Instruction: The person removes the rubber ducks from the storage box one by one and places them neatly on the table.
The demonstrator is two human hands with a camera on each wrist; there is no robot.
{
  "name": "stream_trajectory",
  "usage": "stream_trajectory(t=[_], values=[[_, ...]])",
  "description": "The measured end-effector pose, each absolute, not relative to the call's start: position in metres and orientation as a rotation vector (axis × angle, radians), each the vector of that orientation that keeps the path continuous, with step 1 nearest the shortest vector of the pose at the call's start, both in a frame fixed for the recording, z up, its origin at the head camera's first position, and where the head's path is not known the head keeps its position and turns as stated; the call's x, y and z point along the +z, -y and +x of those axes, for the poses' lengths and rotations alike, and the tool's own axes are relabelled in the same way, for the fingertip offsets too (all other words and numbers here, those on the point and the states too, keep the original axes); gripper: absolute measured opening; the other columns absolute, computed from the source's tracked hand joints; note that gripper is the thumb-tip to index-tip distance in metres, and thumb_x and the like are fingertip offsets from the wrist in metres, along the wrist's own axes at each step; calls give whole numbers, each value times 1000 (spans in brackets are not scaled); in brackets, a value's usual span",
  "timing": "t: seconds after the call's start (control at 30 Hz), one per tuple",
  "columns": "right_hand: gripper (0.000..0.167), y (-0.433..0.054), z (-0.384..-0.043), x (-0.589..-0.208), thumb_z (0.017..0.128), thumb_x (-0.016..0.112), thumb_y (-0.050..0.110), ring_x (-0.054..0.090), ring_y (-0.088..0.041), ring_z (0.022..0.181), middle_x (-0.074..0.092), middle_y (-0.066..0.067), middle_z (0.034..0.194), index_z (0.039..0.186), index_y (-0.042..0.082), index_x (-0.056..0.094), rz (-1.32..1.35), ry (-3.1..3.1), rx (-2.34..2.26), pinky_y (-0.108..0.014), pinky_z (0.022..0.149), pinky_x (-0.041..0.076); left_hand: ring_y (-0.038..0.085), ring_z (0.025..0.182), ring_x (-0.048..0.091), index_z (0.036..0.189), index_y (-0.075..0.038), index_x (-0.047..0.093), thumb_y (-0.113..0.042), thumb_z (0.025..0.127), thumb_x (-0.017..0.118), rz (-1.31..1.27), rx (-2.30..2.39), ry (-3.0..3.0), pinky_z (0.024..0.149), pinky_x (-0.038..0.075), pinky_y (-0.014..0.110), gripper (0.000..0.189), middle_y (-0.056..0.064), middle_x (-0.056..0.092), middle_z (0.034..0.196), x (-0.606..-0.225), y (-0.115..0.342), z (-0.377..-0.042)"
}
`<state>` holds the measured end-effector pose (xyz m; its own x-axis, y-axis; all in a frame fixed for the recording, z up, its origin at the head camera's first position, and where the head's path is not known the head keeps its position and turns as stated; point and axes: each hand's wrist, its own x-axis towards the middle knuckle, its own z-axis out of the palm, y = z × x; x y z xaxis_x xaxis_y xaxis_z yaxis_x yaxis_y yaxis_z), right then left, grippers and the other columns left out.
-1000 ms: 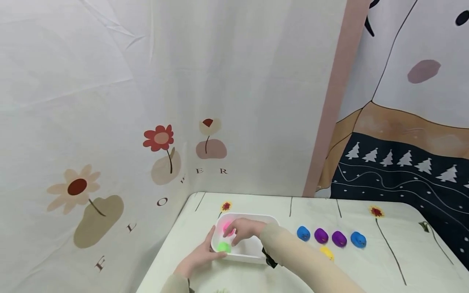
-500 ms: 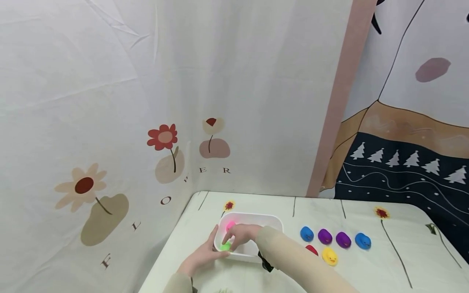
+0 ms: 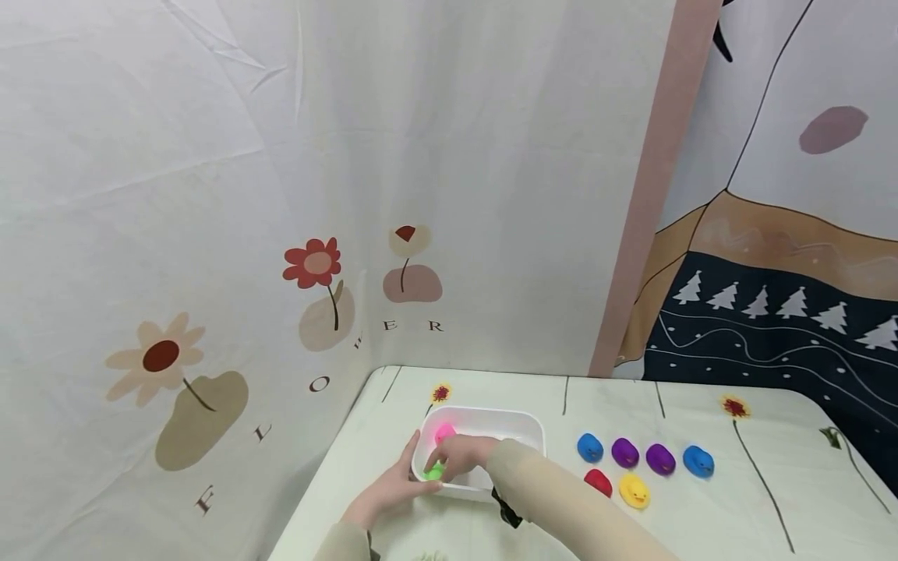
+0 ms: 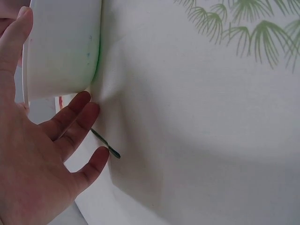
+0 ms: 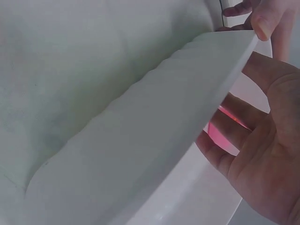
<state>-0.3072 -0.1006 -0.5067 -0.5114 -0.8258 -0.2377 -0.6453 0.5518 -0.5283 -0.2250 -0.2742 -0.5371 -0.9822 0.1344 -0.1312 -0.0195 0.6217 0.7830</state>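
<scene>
A white plastic box (image 3: 515, 425) stands on the table with a pink toy duck (image 3: 445, 433) and a green toy duck (image 3: 436, 471) at its left end. My left hand (image 3: 393, 487) holds the box's left end, its thumb on the rim and the other fingers along the outside; the left wrist view shows fingertips by the base. Inside the box my right hand (image 3: 459, 453) has its fingers and thumb around the green duck, partly covering it. The box wall hides those fingertips in the right wrist view, where a bit of pink shows behind the fingers.
Right of the box lie blue ducks (image 3: 590, 448), purple ducks (image 3: 624, 453), a red duck (image 3: 599, 482) and a yellow duck (image 3: 634, 492). The table is covered by a flower-printed cloth (image 3: 744, 499). Printed curtains (image 3: 491, 234) hang behind and at the left.
My right hand has moved from beside the pink duck down to the green one and closed on it. The right forearm has lowered, uncovering the red and yellow ducks. The left hand keeps its hold.
</scene>
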Motion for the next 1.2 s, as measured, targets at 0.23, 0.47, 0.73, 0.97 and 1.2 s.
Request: stream_trajectory(t=[0.23,0.47,0.73,0.97,1.2], values=[[24,98,-307,-509,80,75,7,58,-6,90,68,7,97,101,18,75,-1218,-2383,-508,-23,86,48,48,131,38,155,-3,1,-37,81,78,131,1334,-2654,103,30,67,112,31,21,153,-538,271,-226],[17,90,-306,-505,82,75,9,54,-4,85,65,10,91,97,16,75,-1175,-2395,-539,-24,85,48,47,129,40,155,-4,2,-37,81,78,120,1321,-2668,103,32,67,111,32,24,152,-535,269,-224],[18,85,-316,-500,81,76,9,56,-5,87,65,10,91,98,16,74,-1221,-2393,-534,-23,84,48,49,128,41,155,-5,3,-36,81,78,93,1312,-2674,102,31,68,110,33,26,150,-535,270,-222],[20,75,-324,-489,83,76,13,58,-5,91,67,11,97,103,16,74,-1149,-2385,-596,-24,83,50,50,129,40,155,-4,3,-36,82,78,81,1313,-2670,103,30,68,110,33,22,152,-536,272,-223],[20,56,-331,-477,84,75,12,61,-16,102,68,10,99,104,16,74,-1133,-2401,-635,-27,87,49,51,129,38,155,-5,3,-39,82,77,48,1291,-2679,103,29,69,110,33,22,152,-539,273,-224]])
